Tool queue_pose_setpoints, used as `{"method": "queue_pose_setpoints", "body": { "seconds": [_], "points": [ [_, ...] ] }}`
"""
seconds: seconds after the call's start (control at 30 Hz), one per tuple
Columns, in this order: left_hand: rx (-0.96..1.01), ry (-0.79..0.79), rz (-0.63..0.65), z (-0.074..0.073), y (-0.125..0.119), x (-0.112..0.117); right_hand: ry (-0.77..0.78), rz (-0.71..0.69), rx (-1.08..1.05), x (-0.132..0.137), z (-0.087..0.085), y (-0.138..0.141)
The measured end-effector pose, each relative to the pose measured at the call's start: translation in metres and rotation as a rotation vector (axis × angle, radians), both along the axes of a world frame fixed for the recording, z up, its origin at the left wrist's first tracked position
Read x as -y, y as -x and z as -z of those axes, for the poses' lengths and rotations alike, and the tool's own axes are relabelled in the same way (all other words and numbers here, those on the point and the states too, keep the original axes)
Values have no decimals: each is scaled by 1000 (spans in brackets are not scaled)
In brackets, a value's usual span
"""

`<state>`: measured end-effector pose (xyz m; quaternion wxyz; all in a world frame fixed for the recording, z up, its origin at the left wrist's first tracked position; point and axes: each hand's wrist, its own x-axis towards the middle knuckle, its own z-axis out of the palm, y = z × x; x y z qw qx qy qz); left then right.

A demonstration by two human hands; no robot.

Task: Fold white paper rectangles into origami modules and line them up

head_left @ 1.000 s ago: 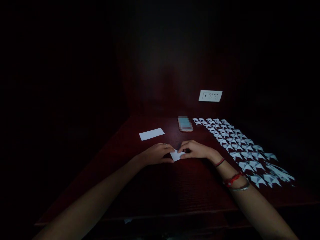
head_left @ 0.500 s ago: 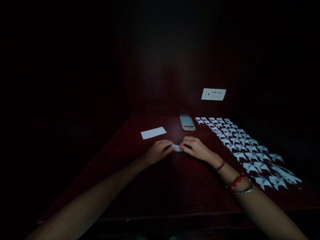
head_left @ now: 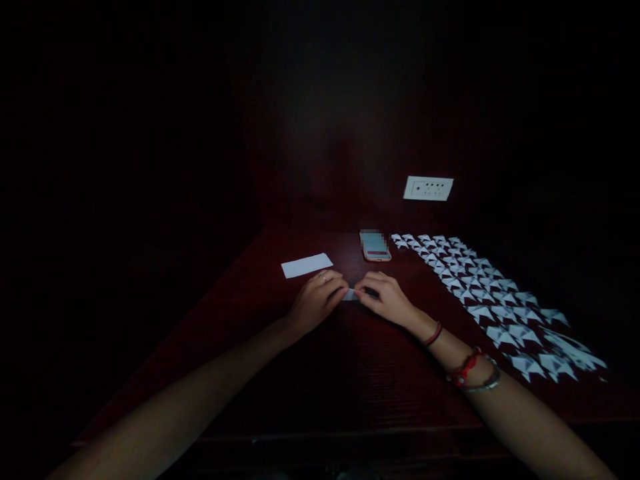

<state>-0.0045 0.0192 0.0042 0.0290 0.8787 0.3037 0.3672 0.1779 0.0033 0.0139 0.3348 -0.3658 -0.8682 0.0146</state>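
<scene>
A small folded piece of white paper (head_left: 349,295) is held low over the dark red table, between my two hands. My left hand (head_left: 318,301) pinches its left end, with fingers curled and a ring showing on one of them. On the other end, the thumb and fingers of my right hand (head_left: 384,297) are closed. The fingers cover much of the paper, so its full shape is hidden. Just beyond my left hand lies a flat white paper strip (head_left: 307,265), possibly a stack.
Rows of folded white paper figures (head_left: 480,273) cover the table's right side. Near them lie loose paper strips (head_left: 573,348). A phone (head_left: 375,246) with a lit screen rests toward the back. A socket plate (head_left: 429,189) is on the wall behind the dark table (head_left: 350,380).
My right hand has shifted slightly left, closer to my left hand. Less of the folded paper shows between the fingers. The other objects stay where they were.
</scene>
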Motion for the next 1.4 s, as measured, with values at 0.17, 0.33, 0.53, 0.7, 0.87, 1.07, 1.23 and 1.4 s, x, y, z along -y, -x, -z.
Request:
{"method": "queue_pose_setpoints", "body": {
  "seconds": [0.17, 0.33, 0.53, 0.7, 0.87, 1.07, 1.23, 1.4],
  "points": [
    [39, -56, -31, -2, -2, 5, -17, 9, -36, 3, -1, 4],
    [69, -67, -37, -6, -2, 8, -20, 0, -35, 4, -4, 5],
    [224, -77, -152, -13, 8, 2, 8, 53, -24, -8, -6, -14],
    [280, -71, -202, -12, 11, -3, -7, 141, -35, -15, -8, -30],
    [168, -42, -113, -5, 3, 1, -42, 42, -62, -8, -8, -19],
    [83, -31, -22, -1, -3, 6, -72, -2, 44, 1, -2, 1],
    [71, -1, 4, -1, -1, 5, -51, 12, -1, 5, -3, 5],
    [76, 18, 41, 1, -2, 7, -12, 27, -33, 9, -3, 10]
  ]
}}
